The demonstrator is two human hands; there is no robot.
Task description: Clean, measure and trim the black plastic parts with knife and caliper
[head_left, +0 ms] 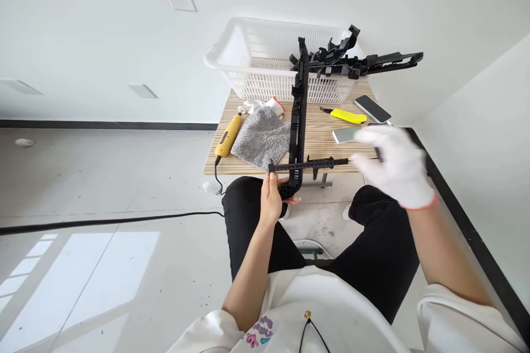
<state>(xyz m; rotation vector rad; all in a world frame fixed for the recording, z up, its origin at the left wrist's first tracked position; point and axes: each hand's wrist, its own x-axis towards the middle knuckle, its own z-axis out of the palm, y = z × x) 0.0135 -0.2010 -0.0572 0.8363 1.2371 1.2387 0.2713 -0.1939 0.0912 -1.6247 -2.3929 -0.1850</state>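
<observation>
At twelve o'clock from my bare left hand stands a white slatted basket, with black plastic parts piled in its right side, some jutting over the rim toward two o'clock. My left fingers are closed around the foot of a long black strip that rises toward twelve, my thumb against the near end of a caliper lying across it, pointing to three. There, my gloved right hand is blurred, thumb and fingers parted; I can't tell whether it touches the caliper.
</observation>
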